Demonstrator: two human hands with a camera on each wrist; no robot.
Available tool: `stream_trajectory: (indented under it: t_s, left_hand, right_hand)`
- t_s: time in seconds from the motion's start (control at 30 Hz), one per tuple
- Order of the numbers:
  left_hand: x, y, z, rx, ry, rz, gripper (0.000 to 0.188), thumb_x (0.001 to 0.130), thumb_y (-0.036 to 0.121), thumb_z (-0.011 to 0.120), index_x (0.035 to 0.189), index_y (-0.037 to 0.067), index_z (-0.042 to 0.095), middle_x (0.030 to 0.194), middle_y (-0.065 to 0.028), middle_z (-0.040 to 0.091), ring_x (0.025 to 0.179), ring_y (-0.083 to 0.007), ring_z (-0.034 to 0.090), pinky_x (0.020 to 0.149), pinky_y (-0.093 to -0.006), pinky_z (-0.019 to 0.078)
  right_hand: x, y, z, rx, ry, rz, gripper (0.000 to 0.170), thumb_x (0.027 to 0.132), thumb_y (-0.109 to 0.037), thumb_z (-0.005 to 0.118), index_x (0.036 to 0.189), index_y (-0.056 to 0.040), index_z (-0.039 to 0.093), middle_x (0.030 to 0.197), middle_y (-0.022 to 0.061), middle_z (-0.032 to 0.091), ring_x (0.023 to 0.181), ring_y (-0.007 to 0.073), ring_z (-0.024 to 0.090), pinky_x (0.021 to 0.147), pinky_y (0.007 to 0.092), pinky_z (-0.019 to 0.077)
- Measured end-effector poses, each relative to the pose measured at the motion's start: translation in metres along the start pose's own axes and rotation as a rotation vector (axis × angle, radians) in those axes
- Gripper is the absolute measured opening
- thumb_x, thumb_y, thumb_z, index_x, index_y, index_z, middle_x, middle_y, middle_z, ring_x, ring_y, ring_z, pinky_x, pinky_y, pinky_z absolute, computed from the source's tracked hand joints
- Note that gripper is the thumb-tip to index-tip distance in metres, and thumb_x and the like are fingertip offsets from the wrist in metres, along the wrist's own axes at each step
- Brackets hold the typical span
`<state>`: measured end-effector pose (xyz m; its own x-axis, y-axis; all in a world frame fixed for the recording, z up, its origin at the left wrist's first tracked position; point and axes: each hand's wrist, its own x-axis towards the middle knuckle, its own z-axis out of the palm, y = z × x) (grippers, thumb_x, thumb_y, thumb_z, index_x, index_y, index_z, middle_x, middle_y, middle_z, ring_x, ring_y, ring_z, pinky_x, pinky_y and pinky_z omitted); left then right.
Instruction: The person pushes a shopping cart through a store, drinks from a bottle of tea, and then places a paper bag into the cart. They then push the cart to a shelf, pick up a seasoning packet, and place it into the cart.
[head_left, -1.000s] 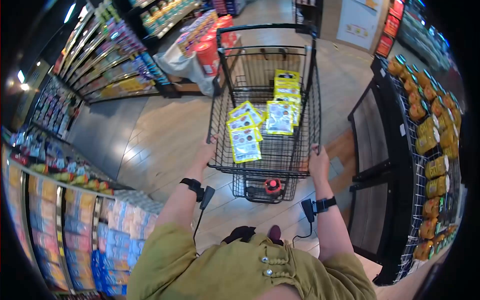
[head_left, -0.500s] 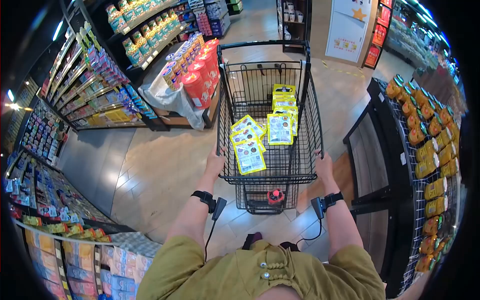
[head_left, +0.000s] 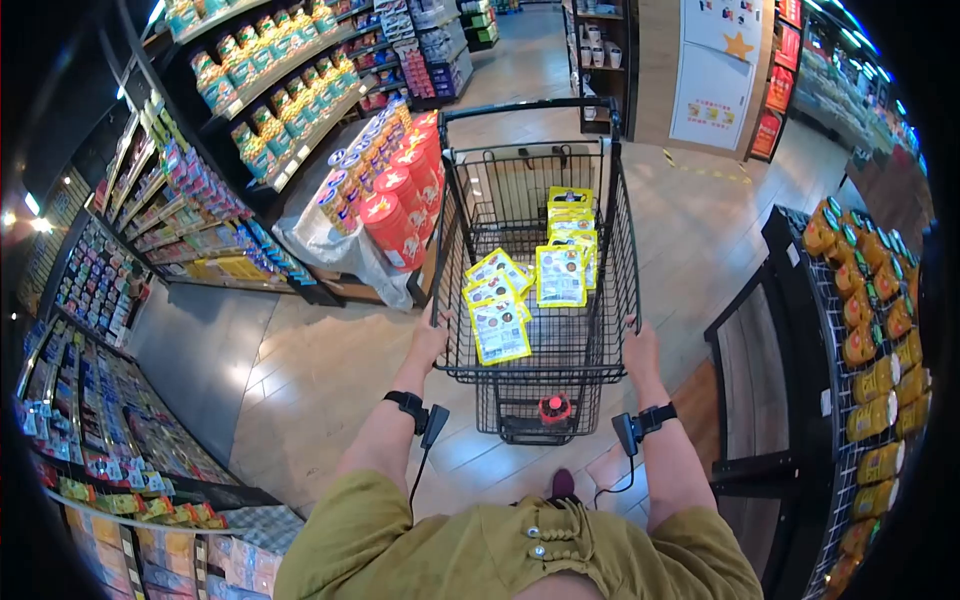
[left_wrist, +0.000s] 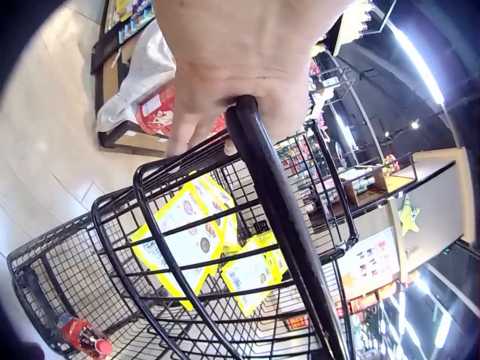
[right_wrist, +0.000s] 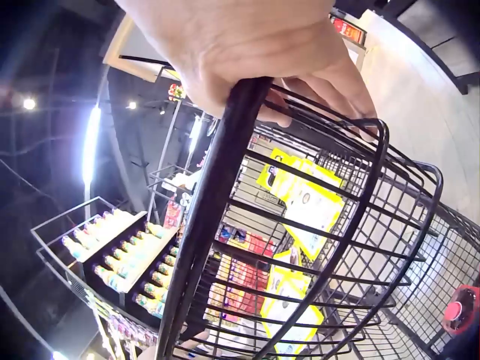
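Observation:
A black wire shopping cart [head_left: 530,376] stands ahead of the person. The left hand [head_left: 428,342] grips its left near corner, fingers curled over the rim in the left wrist view. At the right near corner, the right hand [head_left: 641,350] holds the rim, its fingers wrapped around the wire side in the right wrist view. Inside the basket lie several flat yellow-edged packets, one fanned group [head_left: 500,330] on the left and another group [head_left: 562,275] toward the right. A bottle with a red cap [head_left: 553,408] sits on the lower rack.
Red canisters [head_left: 395,215] stand on a cloth-draped display close to the cart's left. Shelves of bagged snacks [head_left: 290,125] rise behind it. On the right, a black stand [head_left: 745,370] bears jars [head_left: 880,380]. A white panel [head_left: 705,95] stands beyond, with tiled floor [head_left: 510,65] between.
The head view has tilted up, showing more aisle and shelving ahead. Cart and person have shifted relative to the displays. Both hands keep hold of the cart; the packets lie much as before.

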<state>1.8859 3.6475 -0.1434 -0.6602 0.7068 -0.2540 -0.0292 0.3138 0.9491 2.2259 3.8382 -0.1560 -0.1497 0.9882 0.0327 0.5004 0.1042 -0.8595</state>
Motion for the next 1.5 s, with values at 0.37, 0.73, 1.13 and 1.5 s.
stream_trajectory:
  t_s: [0.37, 0.73, 1.13, 1.5]
  left_hand:
    - [0.144, 0.044, 0.033, -0.01, 0.019, 0.008, 0.083, 0.075, -0.01, 0.044, 0.149, 0.024, 0.026, 0.12, -0.0037, 0.057, 0.062, -0.0068, 0.046, 0.047, -0.0219, 0.0369]
    - [0.313, 0.096, 0.061, 0.002, 0.041, 0.099, 0.073, 0.075, -0.009, 0.044, 0.145, 0.009, 0.036, 0.12, -0.0087, 0.06, 0.11, -0.0144, 0.056, 0.09, -0.025, 0.0422]
    - [0.499, 0.146, 0.087, 0.053, 0.057, -0.029, 0.064, 0.082, -0.007, 0.044, 0.143, 0.012, 0.039, 0.112, -0.0044, 0.061, 0.097, -0.0107, 0.056, 0.083, -0.023, 0.0442]
    - [0.635, 0.188, 0.126, 0.086, 0.104, 0.051, 0.069, 0.08, -0.005, 0.044, 0.144, 0.02, 0.037, 0.11, -0.0025, 0.062, 0.069, -0.0066, 0.051, 0.058, -0.0223, 0.0424]
  right_hand:
    - [0.168, 0.014, 0.067, 0.052, -0.067, 0.078, 0.019, 0.086, -0.008, 0.051, 0.103, -0.0069, 0.061, 0.086, 0.019, 0.065, 0.081, 0.0349, 0.064, 0.072, 0.041, 0.0479]
    - [0.322, -0.018, 0.129, 0.077, -0.054, 0.12, 0.019, 0.084, -0.004, 0.052, 0.101, -0.0044, 0.062, 0.076, 0.0115, 0.06, 0.071, 0.0232, 0.06, 0.067, 0.0351, 0.0461]
    - [0.483, -0.086, 0.182, 0.082, -0.007, -0.012, 0.02, 0.086, -0.005, 0.052, 0.104, -0.0038, 0.061, 0.087, 0.0167, 0.065, 0.08, 0.0293, 0.063, 0.073, 0.0382, 0.0473]
    - [0.664, -0.095, 0.237, -0.022, -0.072, -0.113, 0.022, 0.09, -0.014, 0.049, 0.106, -0.0044, 0.06, 0.094, 0.0235, 0.065, 0.094, 0.0411, 0.061, 0.08, 0.0454, 0.0469]
